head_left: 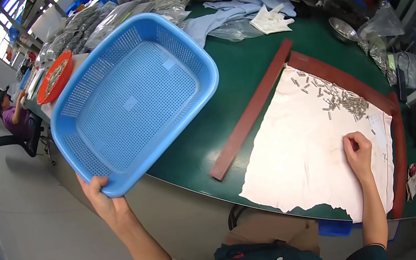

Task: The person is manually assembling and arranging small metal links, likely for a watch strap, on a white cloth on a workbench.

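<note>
A blue perforated plastic basket (134, 120) hangs tilted above the table's left side, nothing visible in it. My left hand (103, 199) grips its near corner, thumb over the rim. On a white cloth (297, 149) at the right lie many small metal pins (353, 102), heaped toward the far right and scattered around. My right hand (359, 153) is closed over the cloth, just nearer than the heap. Its fingers are curled, and whatever they may hold is hidden. Beside it lies a pale paper slip (378, 130).
Dark red bars (251, 113) border the cloth on its left, far and right sides, on a green table (191, 159). Farther back are a white glove (272, 19), blue cloth and plastic bags. A metal bowl (342, 29) stands far right. A seated person (16, 113) works beyond an orange-red tray (68, 65).
</note>
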### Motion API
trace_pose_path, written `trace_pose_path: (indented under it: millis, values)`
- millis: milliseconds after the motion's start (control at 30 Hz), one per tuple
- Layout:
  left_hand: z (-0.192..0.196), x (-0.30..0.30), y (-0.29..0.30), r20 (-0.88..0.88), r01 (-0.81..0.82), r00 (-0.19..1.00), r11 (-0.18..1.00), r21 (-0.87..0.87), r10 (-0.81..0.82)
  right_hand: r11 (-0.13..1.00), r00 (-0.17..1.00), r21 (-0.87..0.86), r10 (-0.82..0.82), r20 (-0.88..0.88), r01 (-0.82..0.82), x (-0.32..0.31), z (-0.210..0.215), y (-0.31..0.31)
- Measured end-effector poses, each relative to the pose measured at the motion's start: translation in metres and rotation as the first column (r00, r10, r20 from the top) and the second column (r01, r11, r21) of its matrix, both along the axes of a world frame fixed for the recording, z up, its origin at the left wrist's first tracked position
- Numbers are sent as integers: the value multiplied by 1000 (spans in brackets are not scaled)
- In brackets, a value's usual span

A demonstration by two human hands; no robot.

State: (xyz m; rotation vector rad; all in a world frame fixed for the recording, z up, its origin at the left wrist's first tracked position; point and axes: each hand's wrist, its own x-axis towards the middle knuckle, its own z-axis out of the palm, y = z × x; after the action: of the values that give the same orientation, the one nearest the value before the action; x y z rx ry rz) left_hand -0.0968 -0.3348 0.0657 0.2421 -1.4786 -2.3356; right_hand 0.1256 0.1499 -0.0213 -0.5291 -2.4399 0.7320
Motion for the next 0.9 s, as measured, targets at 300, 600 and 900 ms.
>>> trace_pose_path:
  millis: [300,600,900]
  values:
    - [-55,14,77,155,143,976,987,78,-154,999,997,-12,30,-67,-30,-3,4,-6]
    - [-79,19,76,147,217,959,961,168,-243,996,996,-25,90,-12,-90,7,8,-4]
    - [-2,86,208,-242,326,764,681,-656,-599,994,997,82,-76,23,74,4,26,54]
